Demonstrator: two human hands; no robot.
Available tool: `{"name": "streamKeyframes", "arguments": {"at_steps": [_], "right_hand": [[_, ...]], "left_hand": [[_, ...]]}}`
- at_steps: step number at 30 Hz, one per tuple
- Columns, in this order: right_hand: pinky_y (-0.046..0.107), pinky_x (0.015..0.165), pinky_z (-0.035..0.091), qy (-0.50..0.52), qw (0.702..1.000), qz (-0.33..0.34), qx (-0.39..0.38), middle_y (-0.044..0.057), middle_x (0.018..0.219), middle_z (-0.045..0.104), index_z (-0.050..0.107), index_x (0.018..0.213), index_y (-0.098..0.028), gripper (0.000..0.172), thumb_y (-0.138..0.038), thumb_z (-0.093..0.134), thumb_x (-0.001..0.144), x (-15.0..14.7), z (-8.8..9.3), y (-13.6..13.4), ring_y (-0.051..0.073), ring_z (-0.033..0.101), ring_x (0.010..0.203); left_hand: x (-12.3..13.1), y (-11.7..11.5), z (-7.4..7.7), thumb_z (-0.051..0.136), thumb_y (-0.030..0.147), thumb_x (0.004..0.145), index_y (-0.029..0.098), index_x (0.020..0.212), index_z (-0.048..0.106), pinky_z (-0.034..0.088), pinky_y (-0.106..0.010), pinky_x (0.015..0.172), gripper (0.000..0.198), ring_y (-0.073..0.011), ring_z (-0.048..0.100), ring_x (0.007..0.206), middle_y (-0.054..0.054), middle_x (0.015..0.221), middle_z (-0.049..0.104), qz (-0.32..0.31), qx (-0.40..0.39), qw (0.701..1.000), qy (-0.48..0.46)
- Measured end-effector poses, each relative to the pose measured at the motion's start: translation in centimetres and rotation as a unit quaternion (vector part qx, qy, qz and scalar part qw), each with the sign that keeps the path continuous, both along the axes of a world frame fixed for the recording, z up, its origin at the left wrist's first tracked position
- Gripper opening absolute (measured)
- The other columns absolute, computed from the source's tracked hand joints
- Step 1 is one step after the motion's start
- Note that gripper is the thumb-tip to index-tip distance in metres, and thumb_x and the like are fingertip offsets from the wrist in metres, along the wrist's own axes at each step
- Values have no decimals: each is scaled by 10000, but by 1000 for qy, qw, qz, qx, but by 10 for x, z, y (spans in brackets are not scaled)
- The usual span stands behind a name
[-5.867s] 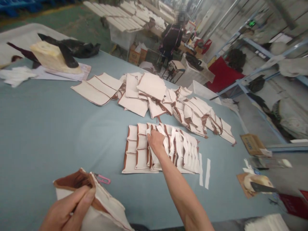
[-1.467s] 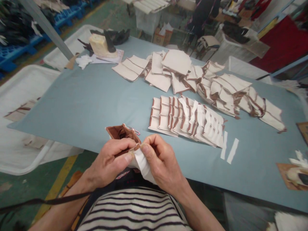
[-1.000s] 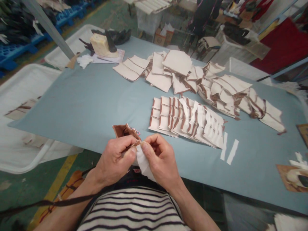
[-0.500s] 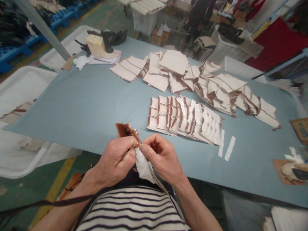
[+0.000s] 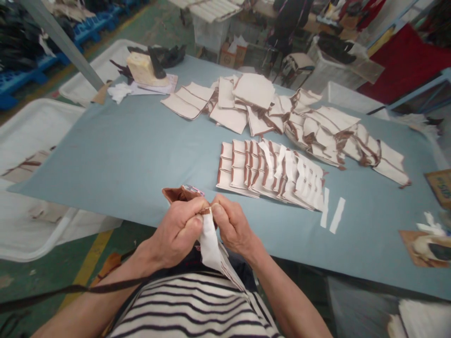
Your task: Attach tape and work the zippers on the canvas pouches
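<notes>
My left hand (image 5: 181, 228) and my right hand (image 5: 232, 223) pinch the edge of a white and brown fabric piece (image 5: 211, 244) close to my striped shirt. The two hands almost meet at a brown-trimmed edge, and the white part hangs down between them. Beyond my left fingers, a brown flap (image 5: 172, 194) of the piece sticks up, open at the top. Both hands are closed, and the fingertips hide the exact spot they grip. Just past my right hand lies an overlapping row of cream panels with brown edging (image 5: 239, 164), several with white strips on top.
Loose cream panels (image 5: 253, 91) are heaped along the far side of the blue-grey table (image 5: 141, 150). Two white strips (image 5: 337, 216) lie right of the row. A yellowish block (image 5: 143, 69) stands at the far left. White tubs (image 5: 42, 110) flank the table's left edge.
My hands have shifted slightly along the fabric's edge, and my right fingers have curled in more tightly. The white part now hangs straighter, and the brown flap has tipped a little to the left.
</notes>
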State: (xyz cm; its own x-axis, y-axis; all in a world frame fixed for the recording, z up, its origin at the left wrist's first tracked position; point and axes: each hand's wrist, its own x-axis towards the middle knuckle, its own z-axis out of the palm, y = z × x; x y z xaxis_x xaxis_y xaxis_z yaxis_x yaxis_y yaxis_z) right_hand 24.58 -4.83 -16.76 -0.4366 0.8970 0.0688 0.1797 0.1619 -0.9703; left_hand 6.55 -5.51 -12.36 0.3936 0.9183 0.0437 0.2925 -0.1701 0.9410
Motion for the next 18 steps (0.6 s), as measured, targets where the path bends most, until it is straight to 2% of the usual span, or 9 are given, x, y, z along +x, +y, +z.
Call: {"name": "streamKeyframes", "arguments": {"at_steps": [3,5,8,9,11,14,16,18], "right_hand": [[327,630,378,-59,995,-36,70,-22,658,510,442,770,-271,400,-467,416,1118,2,2,-2,164,445,589],[334,667,426,-76,989,-78,102,3,688,574,496,775,-270,408,-479,421,1117,8,9,2,179,521,628],[361,838,533,-39,980,-139,136,68,919,742,645,973,-249,369,-528,452,1117,18,28,12,222,693,867],[378,902,547,-23,980,-131,146,88,1030,770,667,1070,-242,355,-542,481,1106,20,35,16,237,718,972],[407,968,551,-14,984,-57,166,98,1131,781,675,1162,-244,347,-555,560,1060,22,47,23,252,724,1056],[423,943,524,-59,975,44,210,51,920,763,679,988,-260,259,-518,650,980,22,58,33,236,683,863],[397,847,480,-111,964,63,235,16,760,689,637,843,-259,246,-483,679,935,22,62,36,210,598,729],[344,718,395,-149,959,81,226,-11,673,605,581,763,-251,249,-423,666,922,22,66,36,176,512,649]], "left_hand": [[0,4,2,402,300,934,265,691,372,349,-298,542,248,-147,382,564,56,617,406,-15,-18,1000,-9],[-1,9,8,407,300,924,256,691,407,362,-296,552,238,-154,410,586,45,635,437,-30,-11,999,1],[-1,17,23,426,280,901,243,702,480,380,-289,571,209,-172,476,641,25,644,489,-58,15,998,27],[-1,19,28,433,267,894,239,707,503,377,-285,569,202,-174,490,648,23,636,503,-63,22,997,35],[-2,21,36,447,236,882,229,715,539,359,-274,555,191,-162,493,622,29,614,520,-68,36,996,51],[-5,18,43,454,192,866,212,728,591,345,-258,545,195,-129,482,571,39,623,563,-66,71,992,76],[-8,14,44,464,189,870,202,771,634,354,-244,541,197,-118,498,567,38,656,608,-52,80,991,93],[-11,9,44,488,202,875,200,836,650,360,-231,523,167,-115,507,555,47,663,620,-36,60,992,101]]}}
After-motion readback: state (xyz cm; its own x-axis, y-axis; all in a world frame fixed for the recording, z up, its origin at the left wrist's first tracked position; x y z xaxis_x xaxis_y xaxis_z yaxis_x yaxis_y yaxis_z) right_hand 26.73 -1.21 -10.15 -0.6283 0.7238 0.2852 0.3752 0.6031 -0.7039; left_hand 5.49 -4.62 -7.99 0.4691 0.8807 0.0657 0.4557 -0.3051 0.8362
